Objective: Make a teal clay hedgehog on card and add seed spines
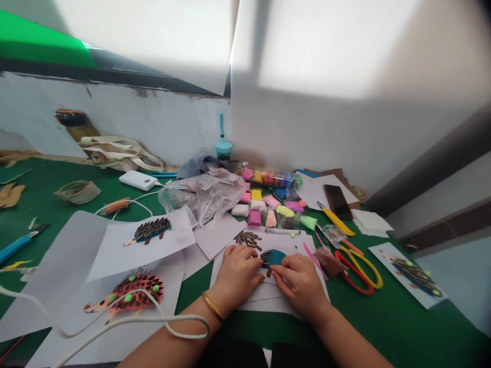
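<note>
A small blue hedgehog-shaped body lies on white paper in front of me, with a few dark striped seeds at its left end. My left hand is at its left side, fingers bent together; whatever is between the fingertips is too small to name. At the lower right edge, my right hand has thumb and forefinger pressed together beside a brown leg piece; its fingertip contents cannot be made out. Just behind my left hand is a pile of striped seeds.
Clay packets and a plastic bag lie behind the paper. To the right are scissors, a yellow cutter and a phone. Hedgehog pictures lie left, crossed by a white cable.
</note>
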`<action>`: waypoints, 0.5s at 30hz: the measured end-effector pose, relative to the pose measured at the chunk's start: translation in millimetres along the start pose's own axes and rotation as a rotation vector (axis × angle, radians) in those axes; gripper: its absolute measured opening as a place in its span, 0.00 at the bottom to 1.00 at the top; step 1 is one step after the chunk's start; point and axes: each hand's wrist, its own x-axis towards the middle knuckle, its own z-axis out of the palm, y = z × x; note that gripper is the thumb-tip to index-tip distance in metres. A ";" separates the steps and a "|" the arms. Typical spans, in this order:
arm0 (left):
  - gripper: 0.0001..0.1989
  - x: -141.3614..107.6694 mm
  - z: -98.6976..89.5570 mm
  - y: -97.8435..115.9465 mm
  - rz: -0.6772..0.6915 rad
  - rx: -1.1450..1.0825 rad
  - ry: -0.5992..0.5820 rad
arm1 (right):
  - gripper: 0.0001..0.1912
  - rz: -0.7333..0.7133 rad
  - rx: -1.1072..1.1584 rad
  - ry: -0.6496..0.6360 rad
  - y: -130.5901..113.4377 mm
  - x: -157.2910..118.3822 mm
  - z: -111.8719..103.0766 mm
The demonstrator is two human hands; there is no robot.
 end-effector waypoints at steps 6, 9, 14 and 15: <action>0.08 0.1 0.1 -1.1 0.018 -0.016 0.011 | 0.13 -0.011 -0.010 -0.008 -2.1 -5.9 0.5; 0.08 0.4 0.5 -1.0 0.020 -0.016 0.006 | 0.13 -0.001 -0.020 -0.025 -2.9 -4.9 1.3; 0.08 1.0 1.0 -1.1 0.019 -0.007 -0.010 | 0.13 0.018 -0.007 -0.032 -4.8 -3.3 1.6; 0.08 1.1 0.9 -1.0 0.021 -0.005 -0.012 | 0.13 0.019 -0.004 -0.032 -5.0 -3.2 1.6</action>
